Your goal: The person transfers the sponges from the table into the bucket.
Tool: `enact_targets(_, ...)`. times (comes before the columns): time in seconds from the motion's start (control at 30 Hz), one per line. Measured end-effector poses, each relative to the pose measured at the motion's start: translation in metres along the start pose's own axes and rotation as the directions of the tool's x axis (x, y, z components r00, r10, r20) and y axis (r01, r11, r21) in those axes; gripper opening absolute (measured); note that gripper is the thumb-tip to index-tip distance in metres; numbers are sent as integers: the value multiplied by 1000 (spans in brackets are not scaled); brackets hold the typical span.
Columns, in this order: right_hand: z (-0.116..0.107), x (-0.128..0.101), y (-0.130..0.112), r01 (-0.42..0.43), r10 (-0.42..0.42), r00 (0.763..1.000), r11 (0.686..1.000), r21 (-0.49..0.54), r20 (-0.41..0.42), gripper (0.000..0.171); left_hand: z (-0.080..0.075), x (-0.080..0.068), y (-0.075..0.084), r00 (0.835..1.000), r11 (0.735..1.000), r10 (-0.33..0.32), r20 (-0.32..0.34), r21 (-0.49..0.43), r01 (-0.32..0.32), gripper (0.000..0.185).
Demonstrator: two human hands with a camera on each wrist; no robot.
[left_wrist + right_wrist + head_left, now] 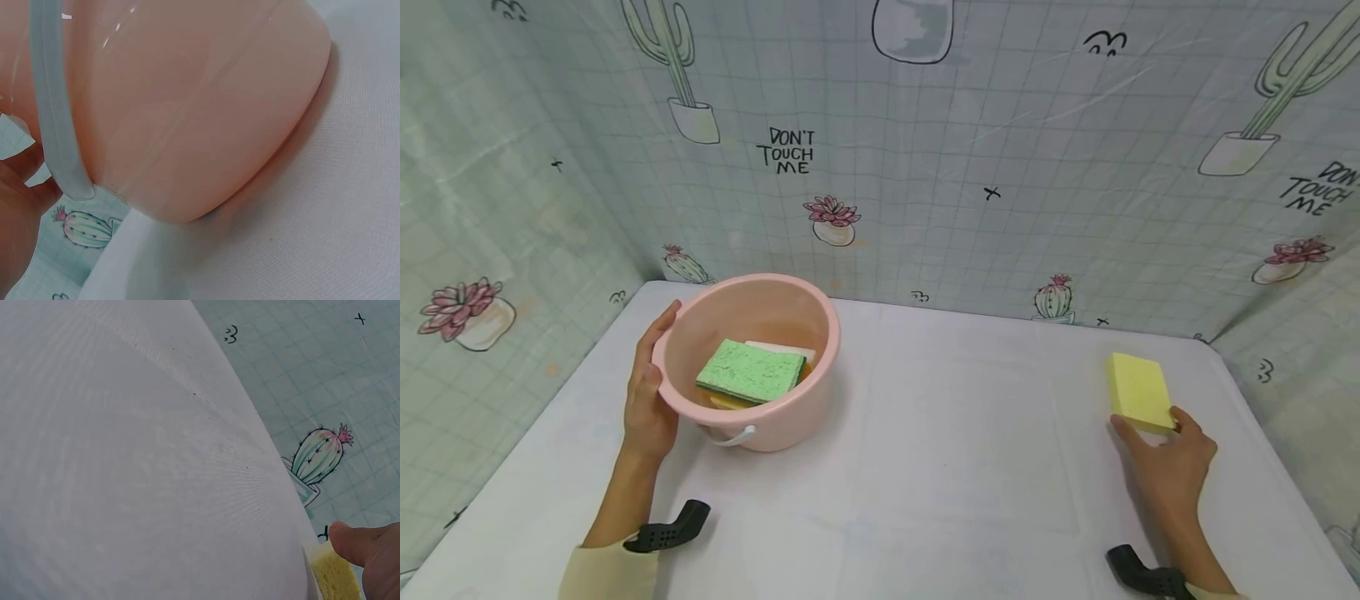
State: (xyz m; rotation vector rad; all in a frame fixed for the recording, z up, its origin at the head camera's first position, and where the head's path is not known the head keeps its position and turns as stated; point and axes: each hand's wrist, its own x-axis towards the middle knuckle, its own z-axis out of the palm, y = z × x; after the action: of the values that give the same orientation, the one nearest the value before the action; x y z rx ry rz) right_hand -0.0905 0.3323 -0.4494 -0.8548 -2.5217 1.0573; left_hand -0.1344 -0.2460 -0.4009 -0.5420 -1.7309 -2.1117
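Note:
A pink bucket (790,421) with a pale handle (733,437) stands on the left part of the table. Inside it lie a green sponge (752,371), a white piece (784,349) behind it and something yellow underneath, mostly hidden. My left hand (651,400) holds the bucket's left side, fingers along the wall up near the rim. In the left wrist view, the fingers (28,169) reach behind the handle. Far to the right, my right hand (1176,467) pinches the near end of a yellow sponge (1138,390) between thumb and fingers; the right wrist view catches only the thumb and a sponge corner (337,575).
A white cloth covers the table (955,433), stretching between the two hands. Behind it and at both sides hangs a grid-patterned curtain (925,167) printed with cacti. Black straps (670,529) sit on both wrists.

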Motion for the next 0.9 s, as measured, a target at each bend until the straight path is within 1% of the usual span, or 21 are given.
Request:
enact_targets(0.17, 2, 4, 3, 25, -25, 1000, 999, -29, -16, 90, -1, -1, 0, 1000, 1000, 0, -1, -11, 0, 60)
enact_targets(0.33, 3, 7, 7, -5, 5, 1000, 999, -49, -8, 88, -1, -1, 1, 1000, 1000, 0, 1, -21, 0, 62)
enact_targets(0.47, 4, 7, 8, 0, 0, 1000, 999, -50, 9, 83, -1, 0, 1, 1000, 1000, 7, 10, -25, -7, 62)
enact_targets(0.57, 5, 8, 7, 5, -4, 1000, 999, -41, 28, 85, -1, 0, 2, 1000, 1000, 5, 8, -21, -5, 62)
enact_targets(0.63, 6, 8, 7, -7, 8, 999, 999, -39, 32, 88, -1, 1, 2, 1000, 1000, 6, 9, -23, -5, 62)
enact_targets(0.8, 4, 11, 9, -34, 35, 999, 999, -40, 11, 91, 0, 1, 1, 1000, 1000, 9, 14, -24, -9, 62)
enact_targets(0.9, 3, 12, 10, -36, 36, 999, 998, -44, 15, 90, 1, 1, 1, 1000, 1000, 9, 17, -23, -9, 61)
